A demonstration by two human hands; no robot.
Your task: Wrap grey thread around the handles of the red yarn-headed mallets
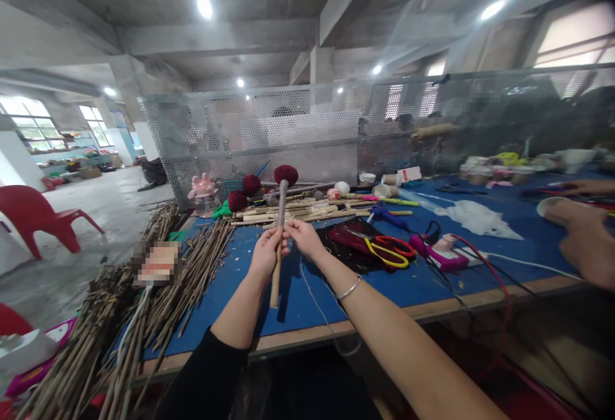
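Left hand [267,251] wrapped round stick [281,209], dark red ball [286,175] at top, above blue table [211,292]. Right hand [303,239] bunched beside stick; grip unclear to me. Step, I judge: wrapping; next wants steady left hold.

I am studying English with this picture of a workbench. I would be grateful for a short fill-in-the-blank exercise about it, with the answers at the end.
1. The left hand grips a stick, and the ball at its upper end is dark ____.
2. The silver bracelet is on the ____ wrist.
3. The tabletop is coloured ____.
4. From the person's view, many thin twigs lie toward the ____ end of the table.

Missing words: red; right; blue; left.
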